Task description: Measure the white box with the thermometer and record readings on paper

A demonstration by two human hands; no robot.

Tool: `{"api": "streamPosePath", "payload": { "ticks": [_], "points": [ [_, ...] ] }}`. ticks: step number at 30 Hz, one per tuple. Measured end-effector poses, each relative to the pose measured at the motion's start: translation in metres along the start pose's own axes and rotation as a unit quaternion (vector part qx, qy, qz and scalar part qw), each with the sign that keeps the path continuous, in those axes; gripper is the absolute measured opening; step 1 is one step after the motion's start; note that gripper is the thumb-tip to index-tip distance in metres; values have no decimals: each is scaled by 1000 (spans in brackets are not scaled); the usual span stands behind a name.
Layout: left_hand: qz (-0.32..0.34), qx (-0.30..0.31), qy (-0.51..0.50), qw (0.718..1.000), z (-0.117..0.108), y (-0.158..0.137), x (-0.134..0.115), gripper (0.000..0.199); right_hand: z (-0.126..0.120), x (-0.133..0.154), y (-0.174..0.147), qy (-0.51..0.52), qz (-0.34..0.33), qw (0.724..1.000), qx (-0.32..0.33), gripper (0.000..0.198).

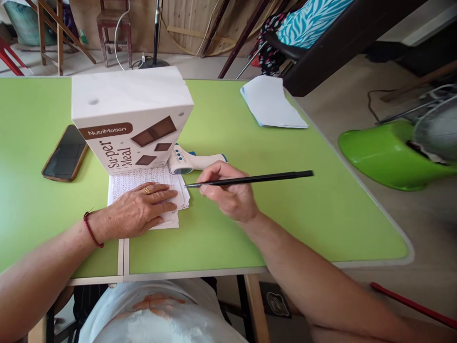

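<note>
My left hand (141, 209) lies flat, fingers stretched, on sheets of paper (123, 183) covered in small handwriting. In my right hand (228, 193) is a slim black pen (271, 177), pinched between thumb and fingers. Its pointed tip is at the right edge of the papers; whether it touches them I cannot tell. Behind the papers stands a white box (132, 107) printed "NutriMotion Super Meal", covering their far end. A white and blue handheld thermometer (194, 161) lies just beyond my right hand, beside the box.
The green table (321, 214) has a seam near my left forearm. A phone (66, 153) in a brown case lies left of the box. Folded white paper (271, 102) rests at the far right. Beyond the table are a wooden stool (112, 21) and a green plastic chair (378, 155).
</note>
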State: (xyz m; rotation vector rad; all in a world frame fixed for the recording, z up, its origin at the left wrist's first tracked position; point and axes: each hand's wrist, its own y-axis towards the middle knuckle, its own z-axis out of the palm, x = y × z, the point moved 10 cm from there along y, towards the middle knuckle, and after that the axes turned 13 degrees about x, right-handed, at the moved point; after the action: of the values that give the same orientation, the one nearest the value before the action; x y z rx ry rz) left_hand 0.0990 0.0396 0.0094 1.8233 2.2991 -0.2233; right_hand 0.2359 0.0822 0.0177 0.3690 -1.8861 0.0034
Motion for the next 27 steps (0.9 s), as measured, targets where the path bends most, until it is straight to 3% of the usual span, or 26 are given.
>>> {"api": "streamPosePath", "payload": {
  "ticks": [3, 6, 10, 16, 27],
  "points": [
    [2, -2, 12, 1000, -1, 0, -2, 30, 9, -19, 3, 55, 24, 998, -27, 5],
    [-3, -2, 17, 1000, -1, 1, -2, 30, 12, -30, 4, 37, 48, 997, -39, 6],
    [-9, -4, 33, 999, 1, 1, -2, 29, 14, -24, 3, -43, 31, 998, -44, 7],
    [-18, -6, 53, 998, 4, 1, -5, 28, 21, -16, 2, -74, -23, 997, -19, 11],
    [-35, 3, 69, 997, 1, 2, -8, 27, 26, -16, 3, -99, -22, 995, 6, 13]
  ]
}}
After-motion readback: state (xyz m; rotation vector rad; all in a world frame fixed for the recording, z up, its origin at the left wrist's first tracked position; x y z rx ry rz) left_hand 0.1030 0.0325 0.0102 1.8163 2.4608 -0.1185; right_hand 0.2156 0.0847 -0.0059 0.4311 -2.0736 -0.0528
